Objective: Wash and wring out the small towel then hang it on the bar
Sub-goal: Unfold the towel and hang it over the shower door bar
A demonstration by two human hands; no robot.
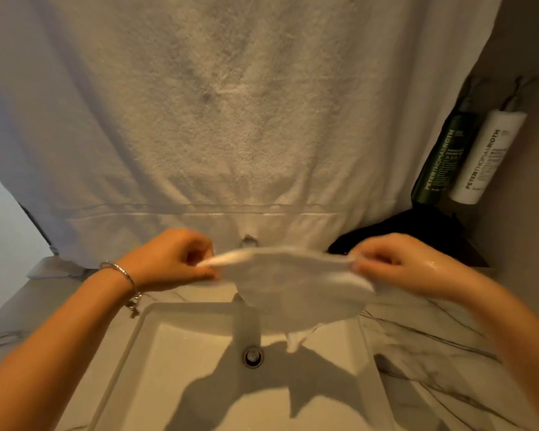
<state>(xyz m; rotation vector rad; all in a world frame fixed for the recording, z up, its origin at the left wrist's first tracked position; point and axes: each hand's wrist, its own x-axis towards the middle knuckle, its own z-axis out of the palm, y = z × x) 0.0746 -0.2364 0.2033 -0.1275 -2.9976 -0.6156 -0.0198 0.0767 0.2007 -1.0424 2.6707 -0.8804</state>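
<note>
The small white towel [296, 281] is stretched out between my two hands above the back of the sink [143, 334]. My left hand [171, 259] pinches its left corner; a silver bracelet sits on that wrist. At the towel's right corner my right hand [395, 265] has its fingers closed on the cloth, and its skin looks wet. The towel sags in the middle, and a thin tail of it hangs down toward the basin. The bar is hidden from view.
A large white towel [231, 104] hangs across the wall behind the sink. Two pump bottles, one dark green [439, 160] and one white [486, 157], are at the right wall. A black cloth [417, 231] lies on the marble counter [433, 346]. The drain [252, 356] is mid-basin.
</note>
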